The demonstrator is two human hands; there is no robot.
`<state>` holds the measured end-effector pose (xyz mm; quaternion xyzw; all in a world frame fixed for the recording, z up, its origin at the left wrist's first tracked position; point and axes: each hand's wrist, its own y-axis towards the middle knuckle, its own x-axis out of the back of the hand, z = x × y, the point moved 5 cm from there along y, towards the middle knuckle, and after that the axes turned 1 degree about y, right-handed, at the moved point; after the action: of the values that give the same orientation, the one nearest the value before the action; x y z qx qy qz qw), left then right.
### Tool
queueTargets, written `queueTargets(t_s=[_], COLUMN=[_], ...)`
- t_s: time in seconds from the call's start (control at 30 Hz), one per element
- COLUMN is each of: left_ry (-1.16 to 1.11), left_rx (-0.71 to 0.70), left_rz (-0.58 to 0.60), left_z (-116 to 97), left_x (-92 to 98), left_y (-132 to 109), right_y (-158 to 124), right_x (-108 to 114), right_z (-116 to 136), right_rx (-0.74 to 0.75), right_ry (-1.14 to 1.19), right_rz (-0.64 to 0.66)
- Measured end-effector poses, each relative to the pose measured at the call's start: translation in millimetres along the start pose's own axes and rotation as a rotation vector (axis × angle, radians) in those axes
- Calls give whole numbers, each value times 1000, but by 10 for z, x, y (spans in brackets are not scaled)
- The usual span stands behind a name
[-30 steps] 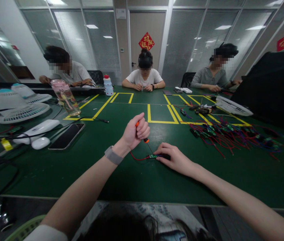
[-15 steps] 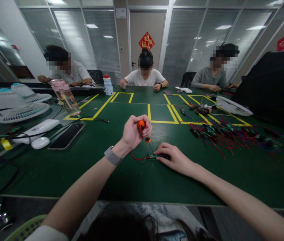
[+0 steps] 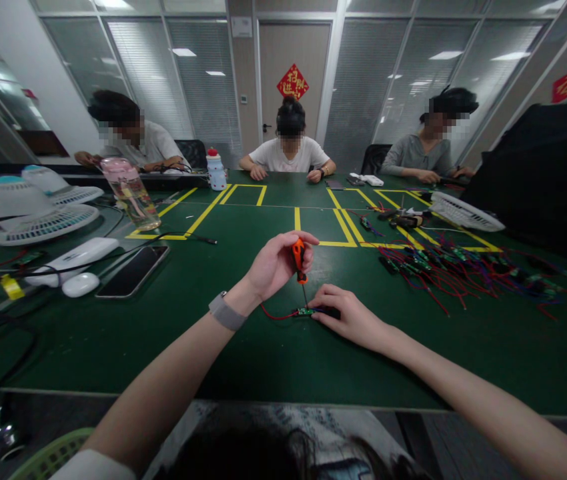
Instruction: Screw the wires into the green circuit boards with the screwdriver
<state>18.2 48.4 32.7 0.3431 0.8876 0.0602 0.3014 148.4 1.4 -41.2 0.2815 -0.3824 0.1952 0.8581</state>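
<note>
My left hand [image 3: 276, 263] is closed round an orange and black screwdriver [image 3: 299, 260], its index finger stretched past the handle. The thin shaft points down, and its tip meets a small green circuit board [image 3: 304, 311] on the table. My right hand [image 3: 346, 313] pinches the board's right end, where a dark part and bluish wires show under the fingers. A red wire [image 3: 276, 317] runs off the board's left end.
Many wired circuit boards [image 3: 428, 263] lie heaped at the right, below some tools [image 3: 403, 219]. To the left are a phone [image 3: 133, 272], a white case [image 3: 76, 260], a pink-lided bottle [image 3: 131, 193] and white fans [image 3: 38, 217]. Several people sit across the green table [image 3: 173, 360].
My left hand has shifted slightly right, its fingers loosened and the index finger extended; the screwdriver stands more upright. My right hand and the board stay put.
</note>
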Motion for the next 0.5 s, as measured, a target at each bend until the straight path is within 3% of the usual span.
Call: queueTargets(t_s=[0.5], left_ry=[94], left_rx=[-14], left_rz=[-14], left_z=[20], left_x=[21], left_y=[-10], right_y=[8], right_x=[8], right_z=[26], right_rx=[2], right_ry=[-13], right_rz=[-1])
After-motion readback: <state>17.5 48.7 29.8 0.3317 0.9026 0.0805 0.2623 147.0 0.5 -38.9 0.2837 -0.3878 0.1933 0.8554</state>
